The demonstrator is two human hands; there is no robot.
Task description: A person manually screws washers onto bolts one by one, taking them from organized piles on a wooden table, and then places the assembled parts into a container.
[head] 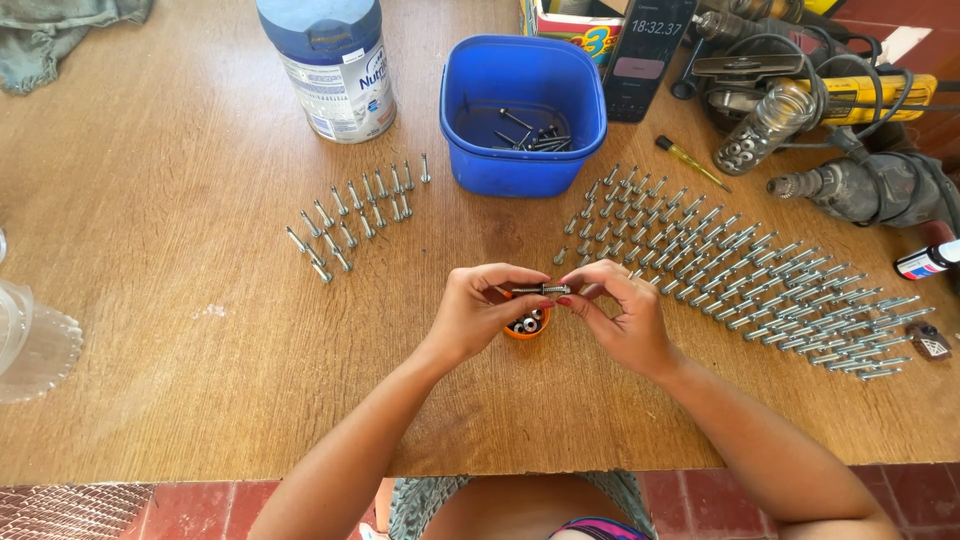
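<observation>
Bolt between hands, bolt rows beside

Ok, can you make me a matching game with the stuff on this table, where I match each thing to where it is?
Things:
1. blue tub
2. small orange cup
3. bolt
4. glass jar

Places:
A. lying on its side by the power drills
B. held between the left hand and right hand
C. at the back of the table, between the two groups of laid-out bolts
D. on the table just under the fingers

Pairs: 1-C, 2-D, 3-B, 4-A
</observation>
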